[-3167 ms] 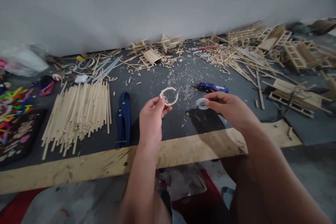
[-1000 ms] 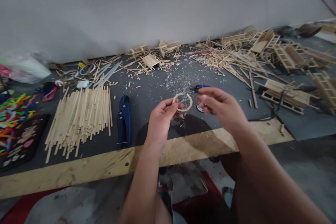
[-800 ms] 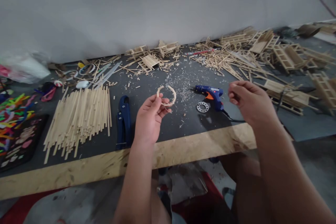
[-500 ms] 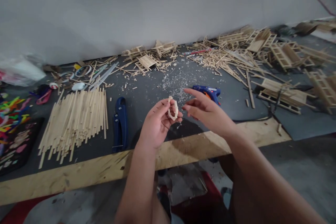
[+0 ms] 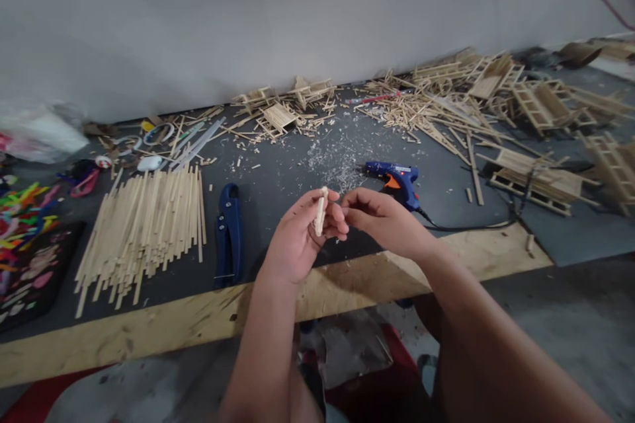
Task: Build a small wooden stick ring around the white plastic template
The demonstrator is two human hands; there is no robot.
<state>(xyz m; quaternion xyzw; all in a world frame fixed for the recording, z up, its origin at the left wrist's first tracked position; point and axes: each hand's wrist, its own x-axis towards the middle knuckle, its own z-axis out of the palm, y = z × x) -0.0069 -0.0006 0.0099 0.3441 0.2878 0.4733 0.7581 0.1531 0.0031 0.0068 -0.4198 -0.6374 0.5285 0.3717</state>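
My left hand (image 5: 296, 231) pinches a small ring of pale wooden stick pieces (image 5: 321, 213), now turned nearly edge-on to me. Just to its right is my right hand (image 5: 381, 217), thumb and fingers pressed together close to the left fingertips. What those right fingers hold, if anything, is too small to make out. Behind the right hand a blue glue gun (image 5: 397, 178) with an orange trigger lies on its side, a small red light showing on it. White scraps (image 5: 332, 162) are scattered on the dark tabletop beyond both hands.
A blue cutter (image 5: 229, 234) and a pile of wooden sticks (image 5: 143, 231) lie on the left. Small wooden models (image 5: 540, 106) and loose sticks (image 5: 407, 112) crowd the back and right. The glue gun's cord (image 5: 466, 228) runs right. A pale wooden strip (image 5: 163, 330) edges the table.
My right hand has closed from spread fingers into a pinch and come down beside the left one, uncovering more of the glue gun. The ring has turned from face-on to edge-on.
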